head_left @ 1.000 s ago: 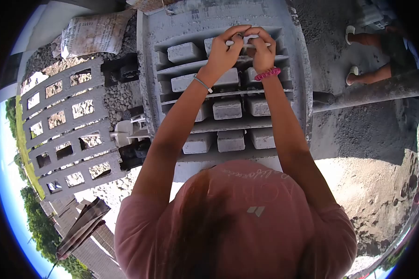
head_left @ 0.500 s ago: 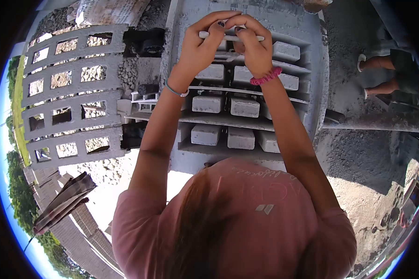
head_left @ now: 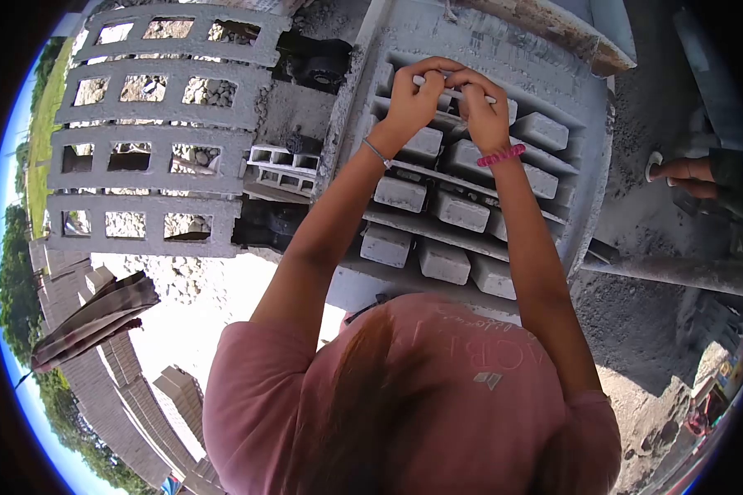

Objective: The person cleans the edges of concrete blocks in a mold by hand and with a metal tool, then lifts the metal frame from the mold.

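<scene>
The left hand [head_left: 415,99] and right hand [head_left: 483,114] meet at the fingers, both closed around a pale rod [head_left: 420,81]. Below them, blocks [head_left: 463,210] sit in a grey frame [head_left: 596,183].

I see pink colour on the shirt [head_left: 437,388], magenta on the scrunchie [head_left: 500,155]. The blocks [head_left: 462,211] are grey, and the cloth [head_left: 99,320] has dark stripes.
</scene>
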Motion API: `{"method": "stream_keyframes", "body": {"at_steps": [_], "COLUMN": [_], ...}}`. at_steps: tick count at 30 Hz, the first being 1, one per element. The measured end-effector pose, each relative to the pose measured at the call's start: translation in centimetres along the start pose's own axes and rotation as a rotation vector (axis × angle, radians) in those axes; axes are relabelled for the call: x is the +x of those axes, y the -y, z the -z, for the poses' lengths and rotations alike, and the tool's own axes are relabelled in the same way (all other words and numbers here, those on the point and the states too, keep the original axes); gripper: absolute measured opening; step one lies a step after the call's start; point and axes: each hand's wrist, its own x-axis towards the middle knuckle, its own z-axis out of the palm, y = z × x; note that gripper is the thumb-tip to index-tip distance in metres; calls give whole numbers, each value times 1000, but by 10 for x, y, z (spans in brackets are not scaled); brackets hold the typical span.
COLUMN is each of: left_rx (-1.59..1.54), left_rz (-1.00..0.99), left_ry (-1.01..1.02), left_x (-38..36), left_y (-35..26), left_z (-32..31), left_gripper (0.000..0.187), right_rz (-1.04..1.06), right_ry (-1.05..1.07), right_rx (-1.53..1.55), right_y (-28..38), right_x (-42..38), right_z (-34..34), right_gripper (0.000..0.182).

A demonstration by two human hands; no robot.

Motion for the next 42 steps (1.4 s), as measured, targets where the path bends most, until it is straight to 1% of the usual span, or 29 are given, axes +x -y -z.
{"method": "stream_keyframes", "body": {"at_steps": [1, 2, 3, 4, 5, 7, 9, 10, 12, 14, 17, 18, 19, 21, 23, 24, 26, 27, 28, 29, 31, 32, 35, 36, 37, 39, 40, 41, 42], "left_rx": [-33, -66, -74, -83, -96, -78, -16, -8, -133, -196, -176, -111, -134, -159, -199, -204, -137, -107, -53, -61, -79, -44, -28, -3, 1, 23, 9, 20, -3], "left_rz": [4, 8, 26, 45, 20, -12, -19, 4, -27, -44, 121, 90, 38, 13, -60, -21, 61, 92, 75, 57, 23, 105, 21, 28, 21, 18, 109, 26, 37], "left_ry": [0, 1, 1, 1, -16, -28, -19, 20, 81, 125, 110, 105, 161, 198, 261, 273, 200, 162, 211, 259, 349, 391, 345, 360, 359, 355, 359, 379, 398], "left_x": [-3, -5, -10, -14, -14, -10, 0, 3, 1, -5, -2, 2, 6, 0, -8, -8, -10, -6, 5, 3, 12, 9, -3, -5, -2, 3, -1, -3, -7], "left_y": [-22, -44, -45, -45, -33, -7, 20, 4, -33, -43, 42, 40, 27, -9, -33, -21, 33, 30, 29, 32, -13, -36, -2, 40, 35, 27, 1, -15, -36], "left_z": [-7, -13, -16, -19, -26, -40, -54, -62, -81, -99, -123, -134, -143, -157, -171, -178, -185, -191, -196, -198, -209, -212, -223, -219, -224, -219, -218, -214, -208], "left_gripper": [27, 27, 26, 26, 25, 24, 23, 22, 21, 22, 22, 23, 23, 23, 24, 25, 24, 24, 25, 25, 26, 25, 24, 23, 24, 24, 26, 27, 26], "right_rz": [-31, 48, 129, 77, 131, 68, -62, 5, 70, 70, 73, -8, -23, 0, 59, 107, 88, 87, 138, 127, 107, 111, 150, 150, 46, 79, 131, 190, 233], "right_ry": [30, 67, 100, 139, 105, 15, -40, -50, -34, -53, -141, -155, -134, -190, -219, -234, -269, -283, -317, -317, -314, -347, -370, -395, -404, -378, -345, -305, -264], "right_rx": [21, -30, -76, -119, -144, -100, 2, -37, -128, -180, -137, -160, -76, -116, -127, -143, -109, -97, -169, -129, -46, -53, -42, -34, 10, 11, -14, -40, -55], "right_y": [23, 43, 60, 72, 64, 2, 3, 19, 67, 92, 13, 14, 31, 69, 85, 89, 42, 36, 35, 32, 80, 98, 54, 17, 24, 42, 56, 78, 85], "right_x": [-1, -6, -8, -13, -15, -17, -14, -15, -25, -41, -41, -40, -44, -55, -68, -73, -74, -67, -59, -66, -68, -75, -85, -86, -86, -83, -87, -84, -88], "right_z": [1, 2, 4, 10, 14, 34, 52, 57, 66, 75, 118, 130, 135, 136, 141, 145, 162, 165, 174, 183, 186, 184, 200, 204, 202, 200, 195, 192, 183], "right_gripper": [20, 20, 20, 19, 19, 20, 21, 21, 21, 20, 20, 20, 20, 20, 19, 19, 19, 20, 20, 20, 20, 20, 19, 18, 17, 16, 16, 16, 15]}}
